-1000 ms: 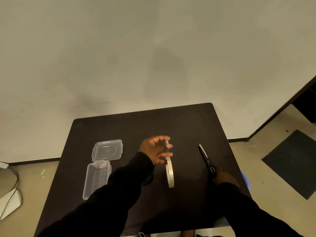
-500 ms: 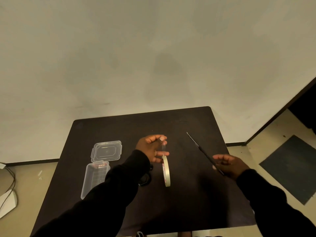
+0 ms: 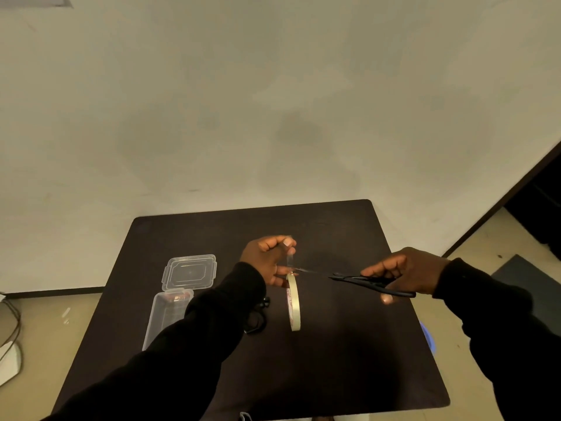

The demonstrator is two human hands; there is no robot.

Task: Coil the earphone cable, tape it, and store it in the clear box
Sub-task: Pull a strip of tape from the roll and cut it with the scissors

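My left hand [image 3: 267, 259] holds a pulled strip of clear tape above the dark table [image 3: 349, 360], and the pale tape roll [image 3: 294, 302] hangs from it. My right hand [image 3: 406, 273] grips black scissors [image 3: 364, 282] with the blades pointing left, their tips at the strip just above the roll. The black earphone cable [image 3: 258, 319] lies coiled on the table, partly hidden under my left sleeve. The clear box [image 3: 165, 314] stands open at the left, its lid [image 3: 189, 271] laid back behind it.
A pale wall rises right behind the table's far edge. At the left floor lie a white object [image 3: 9, 363] and a cable. A blue object [image 3: 428, 337] shows past the table's right edge. A dark mat [image 3: 528, 287] lies on the floor at right.
My right hand lifted the scissors off the table and swung them left to the tape strip. My left hand kept holding the tape with the roll hanging.
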